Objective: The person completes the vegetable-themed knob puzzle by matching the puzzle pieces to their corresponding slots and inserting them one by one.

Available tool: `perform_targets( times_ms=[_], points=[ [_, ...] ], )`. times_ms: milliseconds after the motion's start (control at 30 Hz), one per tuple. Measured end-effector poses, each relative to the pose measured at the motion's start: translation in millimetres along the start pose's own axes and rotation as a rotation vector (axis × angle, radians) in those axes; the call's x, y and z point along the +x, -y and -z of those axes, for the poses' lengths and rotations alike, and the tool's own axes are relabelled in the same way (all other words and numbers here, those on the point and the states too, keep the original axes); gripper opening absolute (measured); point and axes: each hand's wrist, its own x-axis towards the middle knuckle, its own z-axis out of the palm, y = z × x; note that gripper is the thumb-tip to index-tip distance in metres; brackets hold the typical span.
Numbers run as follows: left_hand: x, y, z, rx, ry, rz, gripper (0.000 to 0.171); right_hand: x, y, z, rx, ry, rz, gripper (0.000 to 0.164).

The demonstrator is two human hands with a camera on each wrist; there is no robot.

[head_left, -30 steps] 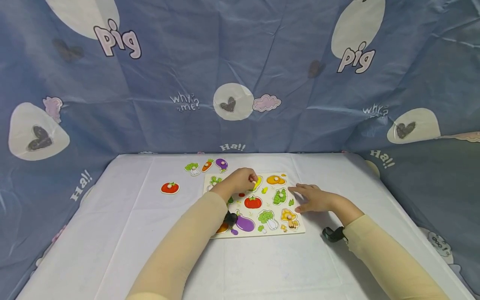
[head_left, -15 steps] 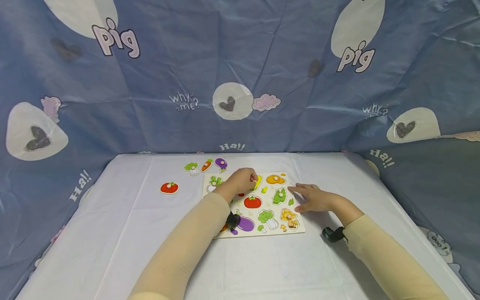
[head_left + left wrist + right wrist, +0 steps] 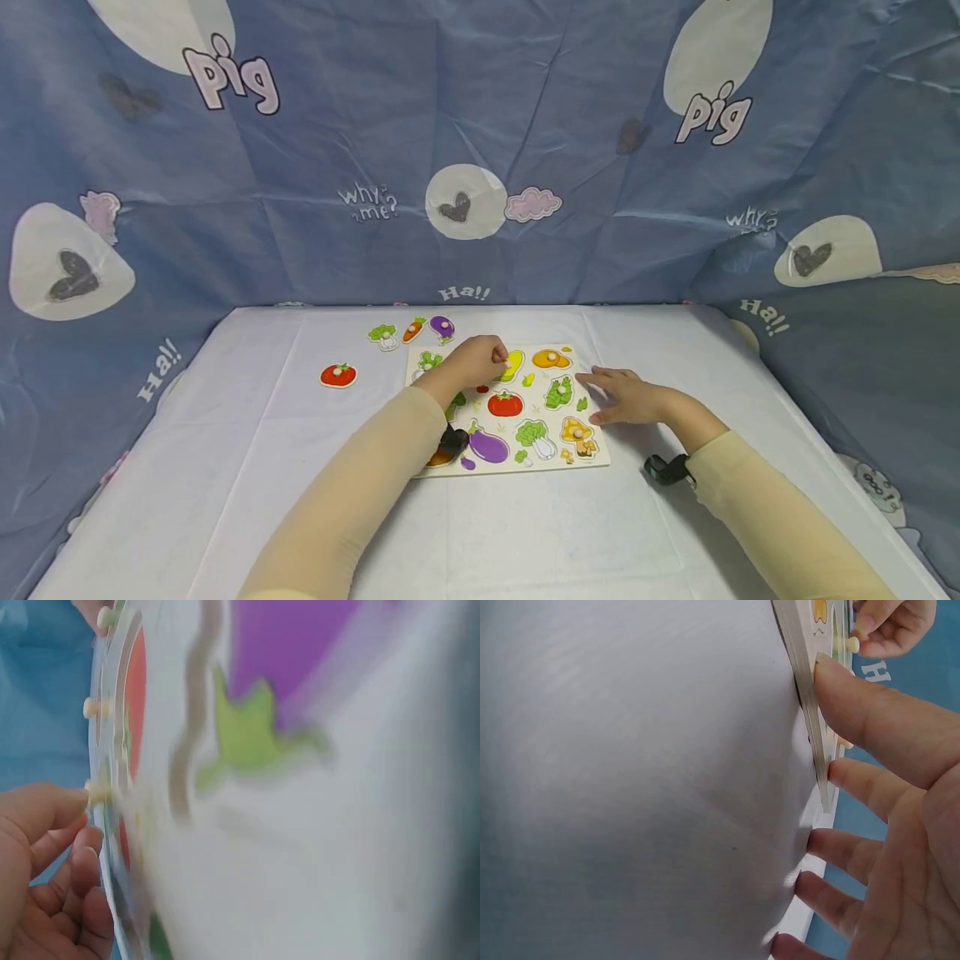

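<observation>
My left hand (image 3: pixel 474 360) pinches yellow piece (image 3: pixel 515 365) by knob (image 3: pixel 97 793); right hand (image 3: pixel 628 395), fingers (image 3: pixel 874 785) spread wide, touches right edge of board (image 3: pixel 602 455).

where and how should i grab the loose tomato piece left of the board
Pinch the pale knob near the middle of the loose tomato piece, coming from above. The piece lies flat, knob up, and looks thin against the white table, so coming in sideways would likely be harder. The left hand seems better placed, being nearer.
</observation>
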Motion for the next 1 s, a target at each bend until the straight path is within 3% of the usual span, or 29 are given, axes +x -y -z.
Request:
perform_targets(
  times_ms=[700, 1000],
  points=[
    [-47.7, 23.2, 49.4, -0.081, -0.047, -0.087, 0.022, -3, -4, 0, -0.003, -0.013, 0.016, 0.084],
    [-76.8, 53.1, 61.9, -0.101, -0.138, -0.087, 0.017, -1, -3, -2, 0.015, -0.003, 0.025, 0.084]
  ],
)
